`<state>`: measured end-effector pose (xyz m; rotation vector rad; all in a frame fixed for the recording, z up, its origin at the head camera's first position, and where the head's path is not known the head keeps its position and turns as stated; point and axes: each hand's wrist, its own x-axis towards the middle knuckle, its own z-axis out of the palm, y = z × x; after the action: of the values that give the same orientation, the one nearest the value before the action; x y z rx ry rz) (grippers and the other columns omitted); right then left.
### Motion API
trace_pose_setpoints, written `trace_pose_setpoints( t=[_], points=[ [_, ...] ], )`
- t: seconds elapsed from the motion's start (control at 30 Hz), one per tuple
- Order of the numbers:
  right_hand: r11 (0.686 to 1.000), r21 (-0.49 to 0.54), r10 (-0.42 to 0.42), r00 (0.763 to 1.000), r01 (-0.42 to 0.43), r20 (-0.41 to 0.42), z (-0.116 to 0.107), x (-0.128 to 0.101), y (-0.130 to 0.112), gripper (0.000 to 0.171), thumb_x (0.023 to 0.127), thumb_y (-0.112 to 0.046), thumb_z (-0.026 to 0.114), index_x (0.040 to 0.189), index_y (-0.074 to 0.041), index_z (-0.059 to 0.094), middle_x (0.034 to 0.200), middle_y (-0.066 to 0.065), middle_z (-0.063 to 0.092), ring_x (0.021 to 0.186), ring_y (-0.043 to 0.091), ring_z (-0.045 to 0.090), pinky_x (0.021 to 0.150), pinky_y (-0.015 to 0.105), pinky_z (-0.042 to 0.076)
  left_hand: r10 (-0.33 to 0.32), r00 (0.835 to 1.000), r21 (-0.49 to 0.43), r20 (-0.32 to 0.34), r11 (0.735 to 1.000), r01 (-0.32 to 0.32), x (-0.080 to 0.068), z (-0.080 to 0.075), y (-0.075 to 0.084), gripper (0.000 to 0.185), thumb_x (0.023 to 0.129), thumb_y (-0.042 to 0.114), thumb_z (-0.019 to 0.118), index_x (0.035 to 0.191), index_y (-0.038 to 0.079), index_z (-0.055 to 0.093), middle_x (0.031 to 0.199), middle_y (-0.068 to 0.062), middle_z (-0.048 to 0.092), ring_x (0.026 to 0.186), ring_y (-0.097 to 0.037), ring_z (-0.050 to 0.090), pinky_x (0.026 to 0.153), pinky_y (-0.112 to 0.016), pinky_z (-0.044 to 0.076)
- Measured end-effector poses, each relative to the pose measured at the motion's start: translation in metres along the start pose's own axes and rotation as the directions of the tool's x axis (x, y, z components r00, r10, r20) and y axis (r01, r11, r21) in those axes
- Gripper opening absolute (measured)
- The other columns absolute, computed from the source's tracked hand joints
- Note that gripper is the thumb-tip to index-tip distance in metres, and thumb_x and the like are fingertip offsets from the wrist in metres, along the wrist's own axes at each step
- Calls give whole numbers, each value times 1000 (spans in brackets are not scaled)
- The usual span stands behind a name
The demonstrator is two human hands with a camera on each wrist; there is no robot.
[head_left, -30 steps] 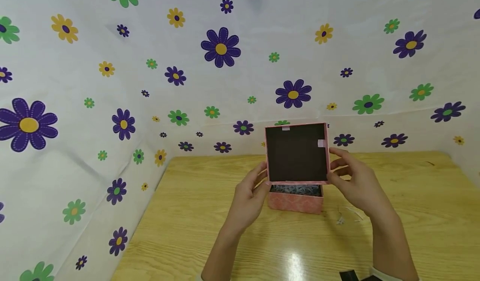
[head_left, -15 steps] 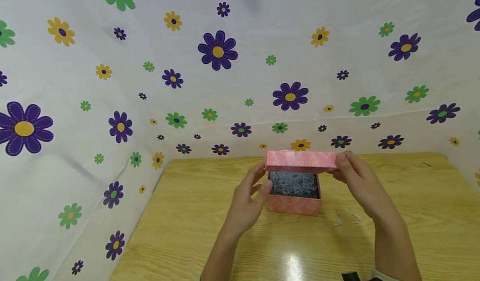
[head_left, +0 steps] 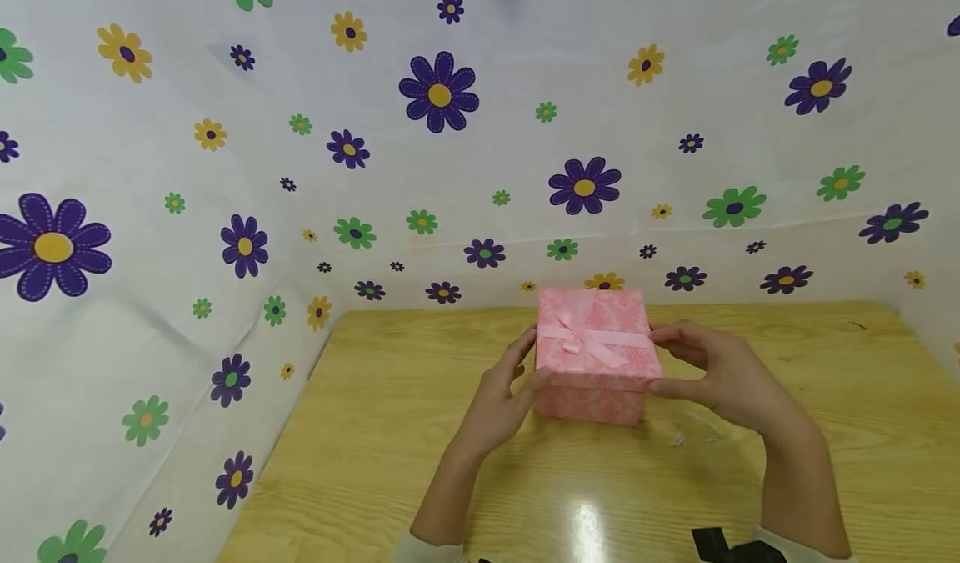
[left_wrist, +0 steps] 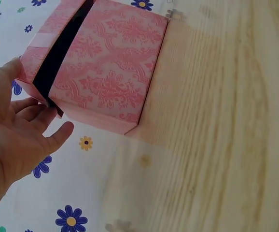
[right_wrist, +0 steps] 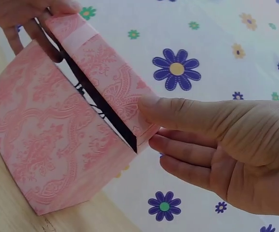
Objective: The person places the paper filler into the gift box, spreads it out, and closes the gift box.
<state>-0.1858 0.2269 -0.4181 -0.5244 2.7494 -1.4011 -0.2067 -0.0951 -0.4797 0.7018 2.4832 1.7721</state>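
A pink patterned gift box (head_left: 588, 404) stands on the wooden table (head_left: 375, 446). Its lid (head_left: 592, 338), tied with a pink ribbon bow (head_left: 577, 338), sits low over the box. In the wrist views a narrow dark gap still shows between the lid (left_wrist: 57, 21) (right_wrist: 105, 63) and the box (left_wrist: 110, 72) (right_wrist: 43, 130). My left hand (head_left: 525, 371) (left_wrist: 31, 96) pinches the lid's left edge, thumb on top. My right hand (head_left: 660, 359) (right_wrist: 154, 123) holds the lid's right side, with the thumb on its wall and the fingers under its rim.
A white cloth with purple, yellow and green flowers (head_left: 438, 92) hangs behind and to the left of the table. A few pale paper shreds (head_left: 693, 434) lie on the wood right of the box. A black strap (head_left: 712, 542) shows at my right wrist.
The lid stood upright above the box, showing its dark inside. Both hands have tipped it flat and lowered it over the box, hiding the paper shreds inside.
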Motion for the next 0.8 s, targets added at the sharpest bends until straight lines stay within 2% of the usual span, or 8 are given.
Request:
trace_pose_setpoints(
  t=[0.07, 0.13, 0.23, 0.4, 0.6, 0.8],
  points=[
    [1000, -26, 2, 1000, -2, 9, 5, 4, 2, 59, 87, -33, 90, 136, -13, 65, 145, 12, 64, 137, 42, 58, 106, 49, 54, -2, 1000, -2, 15, 1000, 2, 0, -1, -7, 62, 111, 38, 56, 167, 27, 32, 169, 11, 36, 156, -13, 33, 123, -48, 38],
    [999, -32, 1, 1000, 0, 18, 7, 5, 1, 60, 87, -31, 90, 137, -10, 64, 147, 16, 62, 138, 45, 56, 108, 61, 49, -5, 1000, -22, 28, 1000, 6, 0, -2, -11, 62, 112, 36, 55, 168, 25, 31, 169, 10, 35, 156, -14, 34, 122, -48, 39],
    [998, -51, 26, 999, -25, 27, 8, 6, -2, 58, 87, -27, 90, 136, -9, 65, 147, 17, 62, 139, 45, 55, 110, 65, 46, -10, 999, -47, 46, 999, 12, 1, -2, -13, 64, 111, 35, 55, 168, 22, 30, 170, 9, 34, 156, -15, 33, 123, -47, 38],
    [993, -91, 83, 995, -77, 59, 11, 7, -3, 56, 87, -24, 89, 136, -8, 66, 143, 19, 65, 138, 46, 56, 109, 66, 47, -4, 997, -69, 83, 998, 10, 2, -2, -15, 65, 112, 32, 55, 169, 19, 26, 172, 5, 30, 157, -15, 31, 124, -42, 35],
    [985, -138, 115, 990, -104, 76, 17, 9, -6, 63, 89, -27, 87, 142, -2, 62, 145, 23, 63, 138, 48, 55, 110, 67, 45, -71, 991, -56, 114, 995, 77, 1, -3, -20, 64, 112, 32, 53, 168, 14, 28, 170, -1, 34, 154, -18, 37, 121, -32, 37],
    [980, -157, 141, 985, -125, 96, 20, 13, -5, 65, 90, -24, 87, 143, 2, 60, 147, 26, 60, 138, 50, 53, 110, 66, 44, -112, 986, -98, 123, 987, 125, 0, -1, -24, 63, 112, 25, 55, 168, 11, 29, 170, -5, 34, 154, -19, 38, 120, -30, 38]
  ],
)
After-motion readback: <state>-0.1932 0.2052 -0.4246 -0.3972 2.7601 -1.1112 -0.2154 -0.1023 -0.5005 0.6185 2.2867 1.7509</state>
